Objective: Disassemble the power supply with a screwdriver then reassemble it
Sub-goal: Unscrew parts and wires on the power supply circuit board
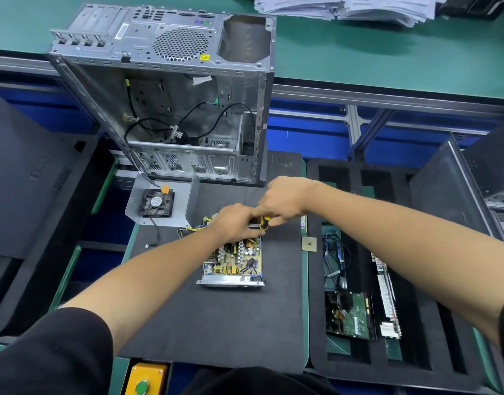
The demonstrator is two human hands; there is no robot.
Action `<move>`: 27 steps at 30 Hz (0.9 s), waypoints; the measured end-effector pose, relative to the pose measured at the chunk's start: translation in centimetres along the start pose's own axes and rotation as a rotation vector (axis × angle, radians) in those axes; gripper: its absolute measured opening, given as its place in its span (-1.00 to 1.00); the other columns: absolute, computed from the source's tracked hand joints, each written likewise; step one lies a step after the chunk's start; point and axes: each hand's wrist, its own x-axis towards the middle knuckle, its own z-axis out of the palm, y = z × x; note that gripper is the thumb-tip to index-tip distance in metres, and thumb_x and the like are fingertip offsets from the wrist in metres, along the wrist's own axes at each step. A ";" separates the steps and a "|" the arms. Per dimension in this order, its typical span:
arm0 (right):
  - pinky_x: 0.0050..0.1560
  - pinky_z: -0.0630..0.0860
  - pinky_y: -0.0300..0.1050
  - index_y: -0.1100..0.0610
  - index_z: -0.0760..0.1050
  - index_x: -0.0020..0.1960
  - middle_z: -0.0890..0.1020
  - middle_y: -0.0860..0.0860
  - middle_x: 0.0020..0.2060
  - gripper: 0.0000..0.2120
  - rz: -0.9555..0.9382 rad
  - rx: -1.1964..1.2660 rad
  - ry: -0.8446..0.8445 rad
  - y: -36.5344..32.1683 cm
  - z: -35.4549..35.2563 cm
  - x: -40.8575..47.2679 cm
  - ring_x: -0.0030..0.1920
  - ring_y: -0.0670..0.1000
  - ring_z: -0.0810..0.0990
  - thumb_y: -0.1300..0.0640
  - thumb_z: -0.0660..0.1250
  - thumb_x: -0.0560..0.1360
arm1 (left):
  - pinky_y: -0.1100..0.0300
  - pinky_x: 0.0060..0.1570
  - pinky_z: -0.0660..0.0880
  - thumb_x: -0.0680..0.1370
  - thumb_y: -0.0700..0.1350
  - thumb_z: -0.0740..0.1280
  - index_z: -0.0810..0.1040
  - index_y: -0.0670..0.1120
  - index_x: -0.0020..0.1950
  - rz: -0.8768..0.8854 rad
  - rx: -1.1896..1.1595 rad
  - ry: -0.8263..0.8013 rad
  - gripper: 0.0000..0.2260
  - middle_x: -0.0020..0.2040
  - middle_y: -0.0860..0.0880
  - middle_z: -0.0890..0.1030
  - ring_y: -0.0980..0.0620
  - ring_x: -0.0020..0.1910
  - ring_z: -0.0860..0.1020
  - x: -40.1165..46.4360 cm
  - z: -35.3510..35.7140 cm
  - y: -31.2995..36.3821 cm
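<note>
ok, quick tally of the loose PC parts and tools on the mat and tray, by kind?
Opened power supply with bare circuit board: 1
Grey metal cover with black fan: 1
Yellow-and-black screwdriver: 1
Small square CPU chip: 1
Green-boarded hard drive: 1
Long memory stick: 1
Total: 6

Bright, even overhead lighting; soft, faint shadows; slightly soft focus throughout; wide-angle bending toward the edges.

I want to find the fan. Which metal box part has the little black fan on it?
The loose grey metal cover lying left of the hands holds the black fan. The open power supply shows only its circuit board; the big computer case shows cables.
</note>
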 end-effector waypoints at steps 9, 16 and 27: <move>-0.36 0.26 -0.09 0.03 0.52 0.14 0.45 0.00 -0.39 -0.66 0.093 -0.047 -0.005 -0.6 0.3 0.2 -0.34 0.13 0.44 -0.15 0.09 0.62 | 0.04 -0.17 0.53 0.48 0.20 0.46 0.63 0.17 0.17 0.016 -0.020 0.038 -0.71 -0.13 0.04 0.71 -0.11 -0.06 0.64 -0.1 0.1 -0.1; -0.39 0.26 -0.12 0.10 0.55 -0.08 0.53 0.02 -0.35 -0.57 0.238 0.001 -0.033 -1.3 0.8 0.1 -0.34 0.12 0.45 -0.17 0.06 0.60 | 0.14 -0.30 0.30 0.46 0.17 0.47 0.63 0.11 0.02 0.015 -0.047 0.045 -0.78 -0.33 0.13 0.53 -0.04 -0.17 0.60 -0.2 0.1 0.0; -0.10 0.55 0.04 -0.03 0.40 0.18 0.60 -0.04 -0.18 -0.75 -0.045 -0.085 0.004 -0.4 -0.7 -0.1 -0.36 0.10 0.43 -0.13 0.13 0.61 | 0.03 -0.14 0.54 0.49 0.20 0.44 0.66 0.12 0.13 -0.024 -0.024 -0.003 -0.72 -0.13 -0.01 0.71 -0.11 -0.06 0.63 -0.1 -0.1 0.2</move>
